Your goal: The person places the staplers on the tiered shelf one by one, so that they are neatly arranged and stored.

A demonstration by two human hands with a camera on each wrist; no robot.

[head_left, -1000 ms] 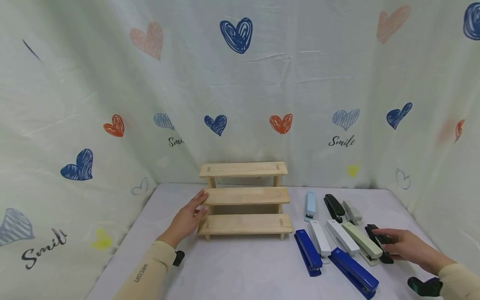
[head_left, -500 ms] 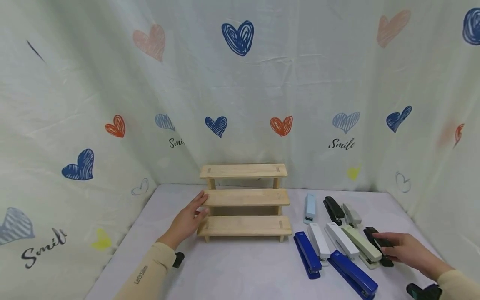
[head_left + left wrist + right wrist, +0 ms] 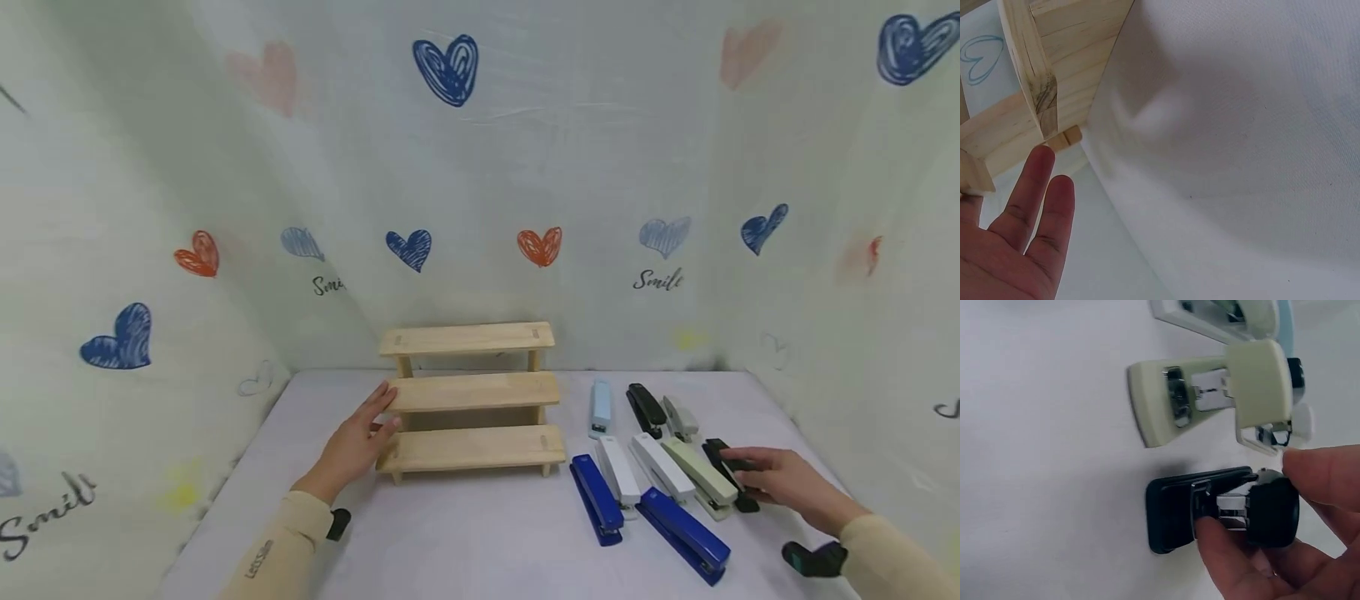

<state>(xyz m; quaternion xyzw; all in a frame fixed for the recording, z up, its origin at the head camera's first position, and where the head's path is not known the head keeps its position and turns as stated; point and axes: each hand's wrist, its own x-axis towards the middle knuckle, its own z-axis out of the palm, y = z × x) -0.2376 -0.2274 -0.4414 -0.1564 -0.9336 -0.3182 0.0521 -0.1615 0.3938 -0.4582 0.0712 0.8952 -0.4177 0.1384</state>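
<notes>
The right hand (image 3: 782, 481) is gripping a black plastic stapler with a metal inner plate (image 3: 1232, 503), lying on the table (image 3: 480, 537) at the outer end of the stapler group; its fingertips are pinching the body near the gaping front. The left hand (image 3: 352, 450) is resting relaxed, fingers extended, against the 9 o'clock end of a pale wooden three-tier rack (image 3: 474, 393), its grip not closing round anything.

Holding the black stapler well is probably calling for an even pinch across its sides, since squeezing top against base could be working the hinge. One fingertip is lying beside the metal mouth, so shifting it back along the body would likely be giving a safer hold.

Taking the black stapler as the clock's centre, a pale green long stapler (image 3: 701, 473) is lying just beside it at 9 o'clock and looking like the first thing to be bumped. A glossy dark blue stapler (image 3: 684, 533) is sitting at about 7, a small light grey stapler (image 3: 679, 418) at between 10 and 11. Bare table is stretching towards 12 and 1, with the side edge running near at 3. Wider room is opening before the rack, towards 8 o'clock.
</notes>
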